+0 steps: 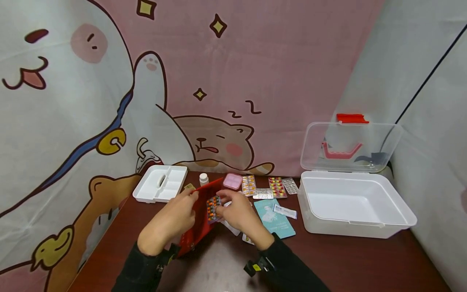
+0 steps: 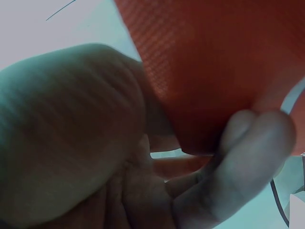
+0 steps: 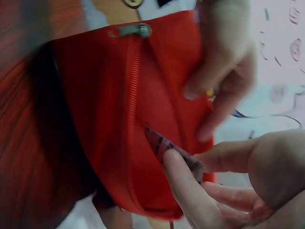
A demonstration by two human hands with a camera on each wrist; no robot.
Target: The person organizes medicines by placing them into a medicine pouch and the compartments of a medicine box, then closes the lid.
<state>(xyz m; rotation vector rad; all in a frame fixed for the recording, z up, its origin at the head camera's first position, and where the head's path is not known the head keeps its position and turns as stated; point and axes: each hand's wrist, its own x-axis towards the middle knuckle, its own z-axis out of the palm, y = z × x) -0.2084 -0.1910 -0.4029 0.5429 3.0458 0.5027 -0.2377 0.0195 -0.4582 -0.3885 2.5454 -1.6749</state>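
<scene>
A red zip pouch (image 1: 204, 215) is held up off the table by my left hand (image 1: 170, 219). In the left wrist view, the fingers (image 2: 238, 167) curl round the edge of the red pouch (image 2: 214, 62). My right hand (image 1: 238, 213) pinches a blister pack (image 1: 213, 209) of orange and dark capsules. The right wrist view has the unzipped pouch (image 3: 109, 95) with the blister pack (image 3: 164, 145) partly inside its mouth, between the thumb and fingers of the right hand (image 3: 228, 176). The pack's lower end is hidden there.
At right stands a white storage box (image 1: 361, 202), its clear lid raised. A white divided case (image 1: 160, 183) lies back left, beside a white bottle (image 1: 204, 179). A pink case (image 1: 232, 181), several blister packs (image 1: 276, 187), a teal booklet (image 1: 275, 221) and a small white tube-like packet (image 1: 285, 211) lie behind and right.
</scene>
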